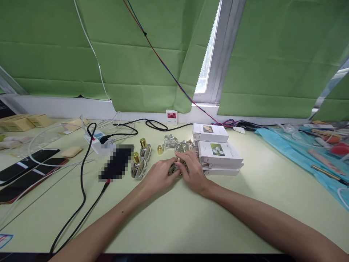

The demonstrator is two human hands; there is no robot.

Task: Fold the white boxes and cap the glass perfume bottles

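Both hands meet at a clear glass bottle [178, 167] on the pale green table [174, 225]. My left hand [160, 174] is closed around the bottle's left side. From the right, my right hand [193, 171] has its fingers closed on the top of the same bottle, hiding most of it. Just behind stand more glass bottles [184, 146] and one bottle without a gold cap [170, 141]. A loose gold cap [160, 149] sits to their left. Two bottles with gold caps, one nearer [139, 167] and one farther [145, 151], stand left of my left hand.
White boxes [220, 154] are stacked right of my right hand. Black cables [83, 182], a power strip [95, 142] and phones [32, 178] lie on the left. Blue sheeting [294, 156] with small items covers the right side.
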